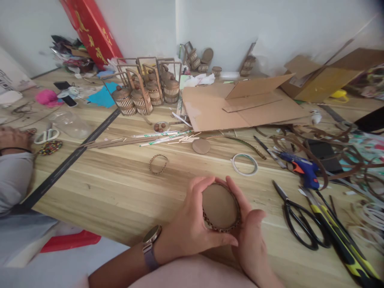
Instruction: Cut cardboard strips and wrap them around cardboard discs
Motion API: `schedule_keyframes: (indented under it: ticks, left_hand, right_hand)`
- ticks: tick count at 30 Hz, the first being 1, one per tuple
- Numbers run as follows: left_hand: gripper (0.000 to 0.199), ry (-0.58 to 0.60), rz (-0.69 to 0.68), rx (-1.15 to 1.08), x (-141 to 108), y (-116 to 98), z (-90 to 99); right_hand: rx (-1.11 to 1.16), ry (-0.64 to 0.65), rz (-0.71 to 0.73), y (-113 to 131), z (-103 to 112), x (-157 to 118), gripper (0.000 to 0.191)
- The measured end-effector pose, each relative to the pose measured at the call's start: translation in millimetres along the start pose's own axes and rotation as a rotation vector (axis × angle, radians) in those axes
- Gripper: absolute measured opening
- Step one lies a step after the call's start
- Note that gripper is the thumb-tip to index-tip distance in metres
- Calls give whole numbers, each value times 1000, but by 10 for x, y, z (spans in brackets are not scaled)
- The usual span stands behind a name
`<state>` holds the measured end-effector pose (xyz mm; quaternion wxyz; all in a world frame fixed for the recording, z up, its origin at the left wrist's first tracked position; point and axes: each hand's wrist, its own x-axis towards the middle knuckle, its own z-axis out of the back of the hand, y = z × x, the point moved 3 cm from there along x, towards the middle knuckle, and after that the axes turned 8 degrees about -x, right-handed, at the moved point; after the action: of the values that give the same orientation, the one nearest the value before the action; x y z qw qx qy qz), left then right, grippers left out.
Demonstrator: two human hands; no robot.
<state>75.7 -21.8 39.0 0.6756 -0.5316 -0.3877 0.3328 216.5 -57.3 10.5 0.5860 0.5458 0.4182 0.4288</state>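
Note:
Between my two hands is a round brown cardboard disc [220, 206] with a dark, corrugated strip around its edge. My left hand [192, 220] curls around its left and lower side, with the thumb along the bottom rim. Fingers of my right hand [250, 236] press along the right rim, and that thumb sticks up. A loose corrugated ring [158, 164] lies on the table beyond my left hand. Another flat brown disc [201, 146] rests farther back, near short pale sticks [187, 139]. A roll of white tape [244, 164] lies to the right of it.
Black scissors [300, 224], a yellow-black cutter [342, 236] and a blue glue gun [301, 168] lie at the right. Small handled baskets [144, 92] stand at the back beside flattened cardboard [207, 106]. A co-worker's hand [15, 138] is at the far left, near white-handled scissors [46, 136].

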Motion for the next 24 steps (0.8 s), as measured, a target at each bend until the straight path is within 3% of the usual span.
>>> schedule_keyframes:
  ticks: [4, 7, 9, 11, 17, 24]
  left_hand:
    - [112, 49, 76, -171, 12, -7, -6]
    - [72, -43, 186, -311, 54, 0, 37]
    - [44, -103, 262, -278, 100, -1, 70]
    - [31, -124, 311, -225, 150, -8, 86]
    - [23, -200, 404, -306, 213, 54, 30]
    - [15, -292, 417, -409, 193, 173, -62]
  right_hand:
    - [-142, -38, -29, 45, 52, 15, 46]
    - [-144, -31, 10, 50, 68, 51, 44]
    - [-190, 5, 89, 55, 55, 59, 45]
    - [-261, 32, 172, 69, 36, 54, 46]
    - [-415, 56, 350, 129, 1, 32, 55]
    - [-458, 56, 374, 113, -42, 18, 56]
